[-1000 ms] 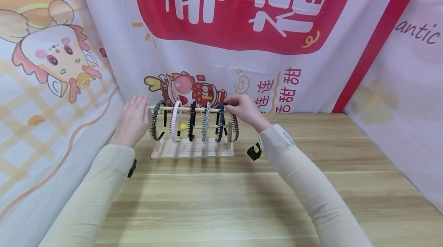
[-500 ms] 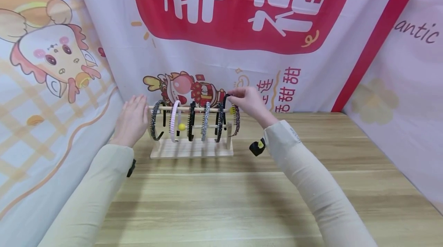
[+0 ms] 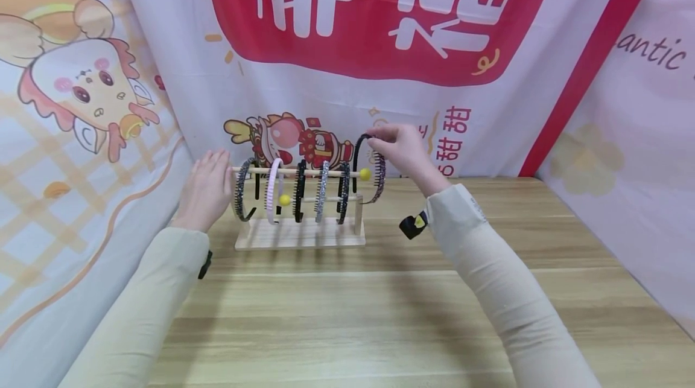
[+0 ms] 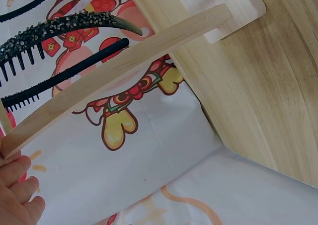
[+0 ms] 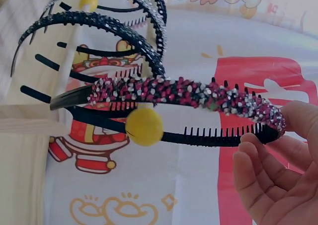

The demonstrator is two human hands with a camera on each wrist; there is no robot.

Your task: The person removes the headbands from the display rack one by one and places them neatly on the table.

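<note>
My right hand [image 3: 400,149] pinches the top of a headband [image 5: 194,95] studded with pink and silver stones, black and toothed inside. It stands at the right end of a wooden headband rack [image 3: 301,242], beside the yellow ball tip [image 5: 144,126] of the upper rod. My left hand [image 3: 205,190] touches the rack's left end with its fingers extended; in the left wrist view, fingertips [image 4: 17,173] lie by the top of the wooden upright [image 4: 119,76]. Still on the rack are a dark stone-studded headband [image 3: 241,189], a pink one [image 3: 271,192], a silver one [image 3: 323,192] and other black ones.
The rack stands on a wood-grain table [image 3: 347,309] near its back edge. A printed white and red cloth [image 3: 380,68] hangs close behind. Another printed cloth [image 3: 70,146] runs along the left side, and a pale one [image 3: 624,152] along the right.
My right hand has lifted and moved right with the pink and silver headband, past the rod's end, uncovering the yellow tip. My left hand has stayed at the rack's left end.
</note>
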